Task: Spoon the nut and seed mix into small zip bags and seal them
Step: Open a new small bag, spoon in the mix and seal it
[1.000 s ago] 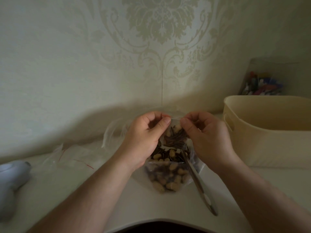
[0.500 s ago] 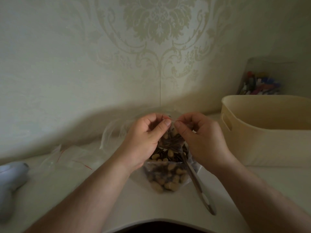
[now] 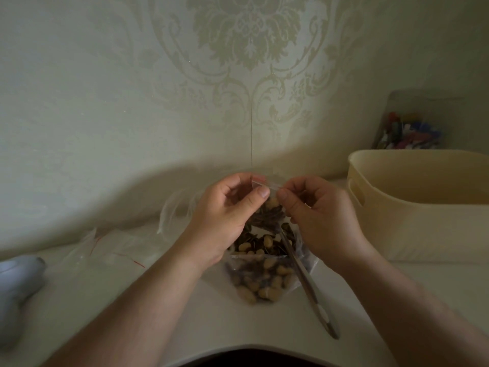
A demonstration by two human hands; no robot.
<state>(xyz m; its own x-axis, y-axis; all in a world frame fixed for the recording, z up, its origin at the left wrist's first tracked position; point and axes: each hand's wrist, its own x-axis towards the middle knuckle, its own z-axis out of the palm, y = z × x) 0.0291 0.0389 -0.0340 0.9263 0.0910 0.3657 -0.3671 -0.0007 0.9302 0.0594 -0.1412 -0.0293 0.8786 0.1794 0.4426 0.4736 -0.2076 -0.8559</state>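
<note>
I am leaning over the bench [image 3: 111, 300], both bare forearms reaching in from its near edge. Just beyond that edge, right of the middle, a metal spoon [image 3: 309, 284] is lying with its handle pointing back toward me and its bowl end buried in the big open bag of nut and seed mix [image 3: 262, 274], which is resting on the bench between my wrists. Pale nuts and dark seeds are showing through its clear plastic.

Above that bag I am holding up a small zip bag [image 3: 267, 207], partly filled with the same mix. My left hand [image 3: 225, 221] is pinching its top strip between thumb and curled fingers, and my right hand [image 3: 320, 221] is pinching the same strip just beside it, so each grip is narrow and closed on the plastic. The 2 thumbs are almost touching.

Toward the left edge, a few empty zip bags [image 3: 111, 247] with red lines are lying flat, and a pale grey object [image 3: 16, 284] is sitting at the far left. Along the right edge a cream plastic tub [image 3: 423, 207] is standing, with a clear container of colourful items [image 3: 410, 131] behind it against the patterned wall [image 3: 132, 88].
</note>
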